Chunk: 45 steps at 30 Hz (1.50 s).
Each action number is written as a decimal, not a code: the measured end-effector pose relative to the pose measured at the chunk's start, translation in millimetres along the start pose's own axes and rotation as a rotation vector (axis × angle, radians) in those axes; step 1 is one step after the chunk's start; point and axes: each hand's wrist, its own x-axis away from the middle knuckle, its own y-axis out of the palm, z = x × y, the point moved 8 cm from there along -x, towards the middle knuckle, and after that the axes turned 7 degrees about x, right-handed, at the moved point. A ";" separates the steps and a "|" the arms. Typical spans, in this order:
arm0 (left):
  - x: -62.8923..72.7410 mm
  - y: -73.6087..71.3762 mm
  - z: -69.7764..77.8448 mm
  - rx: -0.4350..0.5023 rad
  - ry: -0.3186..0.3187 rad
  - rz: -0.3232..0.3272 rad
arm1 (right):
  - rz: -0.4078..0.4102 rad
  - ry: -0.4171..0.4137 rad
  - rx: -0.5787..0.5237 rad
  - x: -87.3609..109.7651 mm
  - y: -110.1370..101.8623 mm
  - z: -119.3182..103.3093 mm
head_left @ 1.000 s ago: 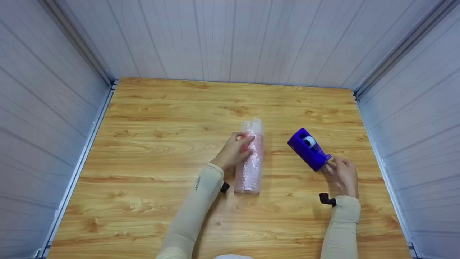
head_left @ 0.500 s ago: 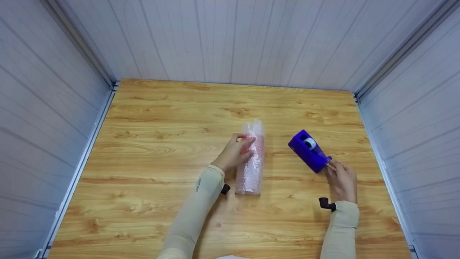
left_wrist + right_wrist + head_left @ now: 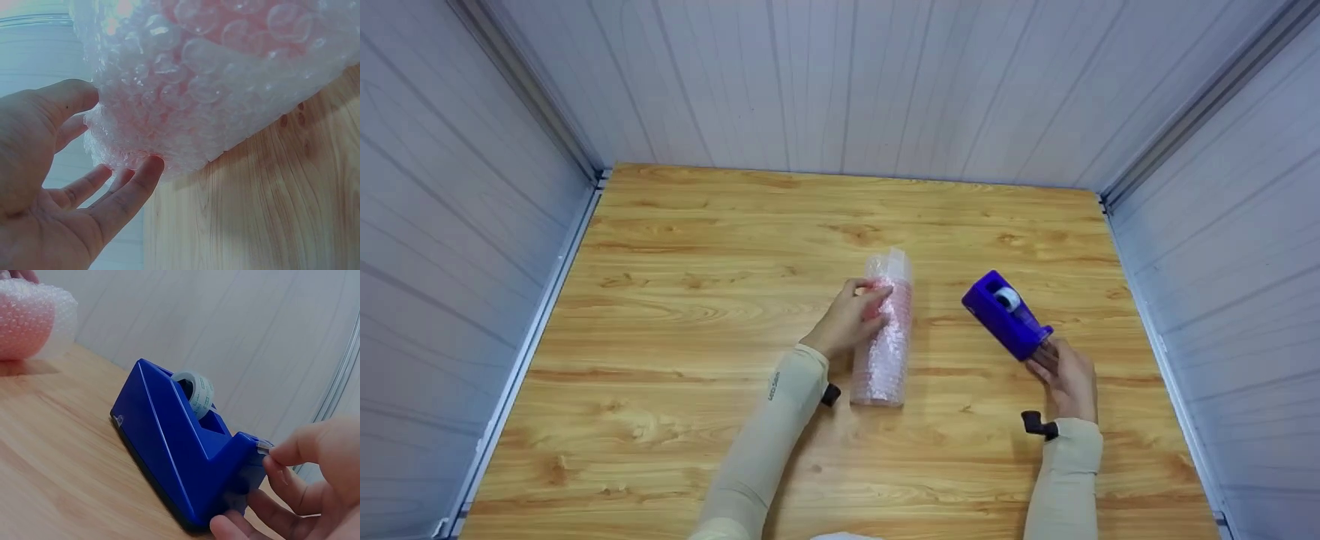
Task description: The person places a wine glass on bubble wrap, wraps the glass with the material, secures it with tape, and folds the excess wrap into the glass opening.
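Left hand (image 3: 844, 322), its grip wide, rests thumb and fingertips against a pink-tinged cylindrical roll of clear bubble wrap (image 3: 886, 364) lying lengthwise on a yellowish wood-grain tabletop (image 3: 682, 300). To its right, well apart, a glossy blue plastic tape dispenser (image 3: 996, 319) sits at a slant, a white-cored ring of printed clear tape (image 3: 201, 395) in its well. Right hand (image 3: 1072, 382), grip narrow, pinches the clear tape end (image 3: 262, 446) at the dispenser's tip.

Too blurred to read: dark lettering (image 3: 774, 386) on your left sleeve (image 3: 757, 450) and green print (image 3: 201, 402) on your tape roll (image 3: 206, 389) (seven and three o'clock, respectively, in head view).
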 end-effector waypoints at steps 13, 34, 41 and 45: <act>-0.7 -1.1 1.1 -0.022 -0.002 0.013 | -0.084 0.048 -0.214 -4.4 7.2 7.1; 0.8 1.1 3.7 -0.020 0.019 0.012 | 0.199 -0.197 -0.031 -7.0 -6.7 27.9; 0.0 2.2 3.0 0.002 -0.014 -0.002 | 0.196 -0.239 -0.040 -4.8 -6.5 30.5; 0.0 2.8 1.9 -0.004 -0.008 0.001 | 0.189 -0.267 -0.061 -0.4 -8.4 33.9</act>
